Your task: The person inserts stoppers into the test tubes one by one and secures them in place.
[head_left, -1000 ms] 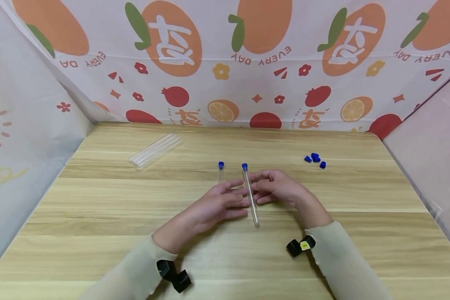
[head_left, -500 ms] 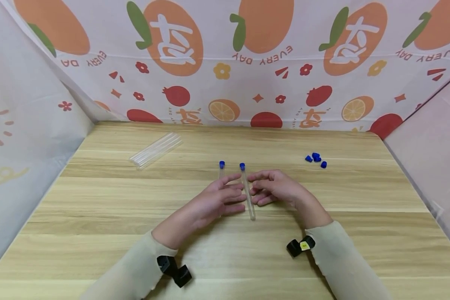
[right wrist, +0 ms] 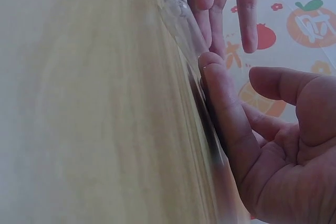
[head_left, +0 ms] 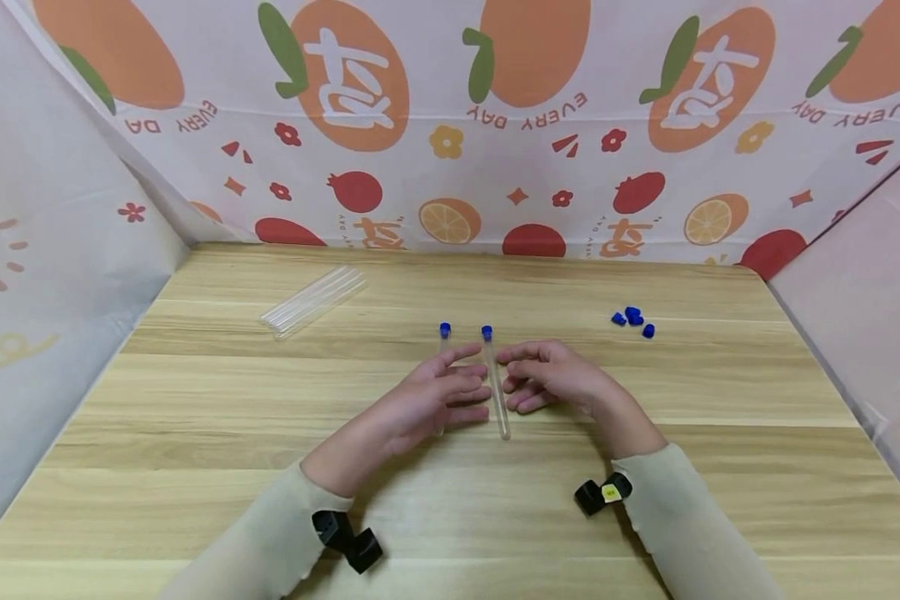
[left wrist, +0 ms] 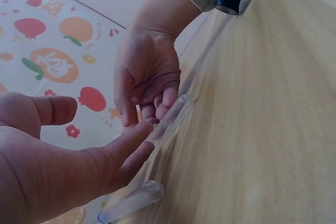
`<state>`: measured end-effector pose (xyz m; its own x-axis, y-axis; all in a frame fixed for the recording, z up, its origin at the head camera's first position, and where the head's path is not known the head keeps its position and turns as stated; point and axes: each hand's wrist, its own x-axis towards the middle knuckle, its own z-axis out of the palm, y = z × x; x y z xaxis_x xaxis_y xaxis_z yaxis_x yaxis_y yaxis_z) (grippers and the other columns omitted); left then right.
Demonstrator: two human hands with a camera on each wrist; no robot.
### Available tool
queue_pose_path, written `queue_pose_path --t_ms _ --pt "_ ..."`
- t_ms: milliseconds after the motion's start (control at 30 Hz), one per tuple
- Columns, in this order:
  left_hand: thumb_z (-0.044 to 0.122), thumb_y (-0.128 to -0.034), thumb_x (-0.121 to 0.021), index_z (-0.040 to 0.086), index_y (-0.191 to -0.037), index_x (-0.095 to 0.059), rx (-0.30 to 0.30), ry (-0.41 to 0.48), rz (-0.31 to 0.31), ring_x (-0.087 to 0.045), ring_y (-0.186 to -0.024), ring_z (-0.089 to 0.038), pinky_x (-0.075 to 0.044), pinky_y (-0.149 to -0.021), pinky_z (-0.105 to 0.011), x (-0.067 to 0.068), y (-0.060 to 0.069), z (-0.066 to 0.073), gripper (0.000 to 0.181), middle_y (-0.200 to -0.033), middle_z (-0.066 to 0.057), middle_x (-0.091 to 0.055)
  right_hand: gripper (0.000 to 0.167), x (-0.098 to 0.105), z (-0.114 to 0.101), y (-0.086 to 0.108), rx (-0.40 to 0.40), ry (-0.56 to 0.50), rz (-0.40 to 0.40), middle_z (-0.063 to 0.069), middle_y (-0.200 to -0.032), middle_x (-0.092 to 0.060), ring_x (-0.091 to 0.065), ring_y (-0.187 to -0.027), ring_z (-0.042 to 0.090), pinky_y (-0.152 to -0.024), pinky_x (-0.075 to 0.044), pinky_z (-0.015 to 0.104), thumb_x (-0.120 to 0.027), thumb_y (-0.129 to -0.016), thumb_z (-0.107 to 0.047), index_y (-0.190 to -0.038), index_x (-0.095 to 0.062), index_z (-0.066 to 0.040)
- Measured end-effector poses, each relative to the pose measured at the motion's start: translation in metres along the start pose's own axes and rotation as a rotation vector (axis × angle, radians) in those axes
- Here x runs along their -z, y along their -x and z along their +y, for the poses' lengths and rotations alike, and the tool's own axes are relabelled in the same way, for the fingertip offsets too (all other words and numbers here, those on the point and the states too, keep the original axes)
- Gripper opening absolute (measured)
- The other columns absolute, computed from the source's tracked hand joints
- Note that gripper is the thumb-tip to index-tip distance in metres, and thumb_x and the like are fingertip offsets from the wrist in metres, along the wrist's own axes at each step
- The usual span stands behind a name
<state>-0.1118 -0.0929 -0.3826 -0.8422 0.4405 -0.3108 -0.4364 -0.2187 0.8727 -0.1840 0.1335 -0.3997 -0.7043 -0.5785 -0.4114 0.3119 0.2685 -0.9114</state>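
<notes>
A clear test tube point(head_left: 498, 398) with a blue cap point(head_left: 487, 333) lies on the table between my two hands, its rounded end toward me. My left hand point(head_left: 433, 398) is just left of it, fingers extended, the tips at or very near the glass. On the other side, my right hand point(head_left: 555, 377) has loosely bent fingers close to the tube, holding nothing. A second capped test tube point(head_left: 446, 335) is mostly hidden beneath my left hand; its rounded end point(left wrist: 152, 190) shows in the left wrist view. The right wrist view shows the first tube's rounded end point(right wrist: 178, 17) beside the fingertips.
Several uncapped clear tubes point(head_left: 313, 302) lie side by side at the back left of the wooden table point(head_left: 195, 400). Several loose blue caps point(head_left: 633, 317) sit at the back right. A fruit-patterned cloth point(head_left: 525, 183) stands behind the table's far edge.
The capped test tube, held raised between both hands a second ago, has come down onto the table. The fingers have loosened, and my left hand has shifted slightly left.
</notes>
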Motion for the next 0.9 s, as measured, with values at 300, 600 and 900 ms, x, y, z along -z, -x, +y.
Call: queue_pose_path --t_ms 300,600,900 --pt "0.007 -0.1027 -0.049 0.008 -0.157 -0.022 -0.047 -0.018 0.004 -0.043 -0.137 -0.043 -0.047 -0.107 -0.046 0.005 0.007 0.011 0.061 -0.156 -0.024 -0.033 0.039 0.007 -0.001 0.003 0.013 0.013 0.011 0.016 -0.105 -0.067 -0.071 -0.08 0.02 -0.074 -0.063 0.035 -0.05 -0.105 -0.017 -0.142 -0.05 -0.003" --pt "0.01 -0.1036 -0.05 0.006 -0.148 -0.039 -0.242 -0.299 0.051 -0.056 -0.125 -0.039 -0.052 -0.103 -0.043 0.037 0.025 0.044 0.046 -0.142 -0.021 -0.049 0.04 0.025 -0.003 0.008 0.09 0.075 0.133 0.021 -0.11 -0.066 -0.07 -0.088 0.025 -0.08 -0.062 0.037 -0.054 -0.104 -0.021 -0.14 -0.052 -0.006" --pt "0.018 -0.1037 -0.053 0.004 -0.14 -0.051 -0.462 -0.752 0.437 -0.066 -0.105 -0.027 -0.059 -0.087 -0.029 0.09 0.044 0.074 0.039 -0.123 -0.017 -0.063 0.039 0.058 -0.001 0.019 0.196 0.281 0.426 0.023 -0.119 -0.065 -0.068 -0.1 0.028 -0.082 -0.061 0.034 -0.057 -0.102 -0.023 -0.135 -0.058 -0.003"
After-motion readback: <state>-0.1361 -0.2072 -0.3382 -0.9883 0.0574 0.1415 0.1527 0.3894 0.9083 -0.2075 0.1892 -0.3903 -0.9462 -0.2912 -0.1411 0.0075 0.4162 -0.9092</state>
